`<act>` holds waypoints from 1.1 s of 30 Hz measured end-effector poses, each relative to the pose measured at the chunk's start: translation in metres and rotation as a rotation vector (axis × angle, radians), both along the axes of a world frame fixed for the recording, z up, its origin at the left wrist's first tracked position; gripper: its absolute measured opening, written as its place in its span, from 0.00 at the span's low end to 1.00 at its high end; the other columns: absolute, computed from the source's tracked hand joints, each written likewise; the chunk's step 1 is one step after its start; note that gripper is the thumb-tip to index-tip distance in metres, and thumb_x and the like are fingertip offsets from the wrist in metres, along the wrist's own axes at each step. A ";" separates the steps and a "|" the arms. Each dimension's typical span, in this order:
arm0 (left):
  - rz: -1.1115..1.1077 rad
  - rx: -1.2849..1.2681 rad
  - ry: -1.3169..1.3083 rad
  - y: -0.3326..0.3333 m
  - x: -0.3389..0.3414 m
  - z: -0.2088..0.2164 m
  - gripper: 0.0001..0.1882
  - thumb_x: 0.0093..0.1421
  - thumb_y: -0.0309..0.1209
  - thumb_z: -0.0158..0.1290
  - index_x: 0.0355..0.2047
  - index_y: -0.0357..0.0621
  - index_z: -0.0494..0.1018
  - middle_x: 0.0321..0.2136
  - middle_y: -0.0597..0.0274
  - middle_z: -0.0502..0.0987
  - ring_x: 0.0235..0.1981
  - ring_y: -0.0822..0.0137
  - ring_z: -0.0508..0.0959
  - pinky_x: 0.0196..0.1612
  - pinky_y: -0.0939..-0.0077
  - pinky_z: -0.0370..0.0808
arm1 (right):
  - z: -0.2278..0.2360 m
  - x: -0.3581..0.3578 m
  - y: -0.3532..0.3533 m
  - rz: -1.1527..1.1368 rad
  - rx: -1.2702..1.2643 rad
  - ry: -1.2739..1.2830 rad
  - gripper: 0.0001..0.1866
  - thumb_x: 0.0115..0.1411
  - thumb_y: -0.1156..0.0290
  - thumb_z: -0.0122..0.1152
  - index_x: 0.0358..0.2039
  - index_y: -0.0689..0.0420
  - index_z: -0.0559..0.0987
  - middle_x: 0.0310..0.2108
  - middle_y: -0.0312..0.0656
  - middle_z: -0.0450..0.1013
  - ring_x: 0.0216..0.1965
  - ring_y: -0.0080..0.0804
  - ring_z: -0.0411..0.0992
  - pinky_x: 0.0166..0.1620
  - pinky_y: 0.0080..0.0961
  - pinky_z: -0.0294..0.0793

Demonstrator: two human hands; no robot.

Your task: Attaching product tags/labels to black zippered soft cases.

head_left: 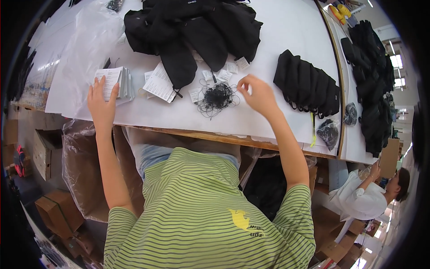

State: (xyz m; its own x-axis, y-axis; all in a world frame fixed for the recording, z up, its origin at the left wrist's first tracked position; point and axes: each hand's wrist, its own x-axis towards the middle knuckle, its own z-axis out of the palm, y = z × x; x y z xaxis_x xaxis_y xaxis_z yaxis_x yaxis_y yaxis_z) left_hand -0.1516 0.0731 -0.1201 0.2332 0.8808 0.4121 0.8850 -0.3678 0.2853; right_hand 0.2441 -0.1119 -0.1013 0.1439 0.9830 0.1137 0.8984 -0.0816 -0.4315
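Right hand (260, 95): thumb and fingers curled toward each other; cannot tell whether they close on a strand. Black string tangle (217, 96), ×1, lies just left of it, far from the left hand (102, 102); no clear long axis. Left hand: loosely open, fingers spread over white label stack (110, 83), ×1. Black pouches (303, 83) right of right hand: one row, overlapping, exact count unclear.

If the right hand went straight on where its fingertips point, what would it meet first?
Likely the tangle of black strings just left of the right hand, though the hand's height above the table is unclear; it might pass over.
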 end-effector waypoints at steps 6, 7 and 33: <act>0.078 -0.160 -0.294 -0.006 0.004 0.031 0.18 0.63 0.41 0.47 0.46 0.42 0.73 0.37 0.48 0.79 0.38 0.54 0.78 0.43 0.67 0.71 | 0.084 0.005 0.009 -0.202 0.477 0.252 0.03 0.50 0.74 0.65 0.27 0.58 0.80 0.22 0.29 0.71 0.18 0.13 0.55 0.22 0.15 0.55; 0.081 -0.159 -0.295 -0.004 0.004 0.034 0.18 0.63 0.41 0.47 0.46 0.42 0.73 0.37 0.48 0.79 0.38 0.54 0.78 0.43 0.67 0.71 | 0.093 0.003 0.007 -0.265 0.508 0.315 0.03 0.50 0.75 0.65 0.27 0.58 0.80 0.20 0.28 0.71 0.18 0.12 0.54 0.22 0.13 0.54; -0.502 -0.358 -0.207 -0.120 0.100 -0.021 0.10 0.52 0.22 0.53 0.37 0.40 0.72 0.35 0.55 0.73 0.37 0.53 0.73 0.40 0.64 0.71 | 0.015 -0.092 -0.050 -0.203 -0.079 1.473 0.03 0.54 0.77 0.61 0.28 0.61 0.76 0.20 0.32 0.70 0.20 0.15 0.65 0.25 0.13 0.62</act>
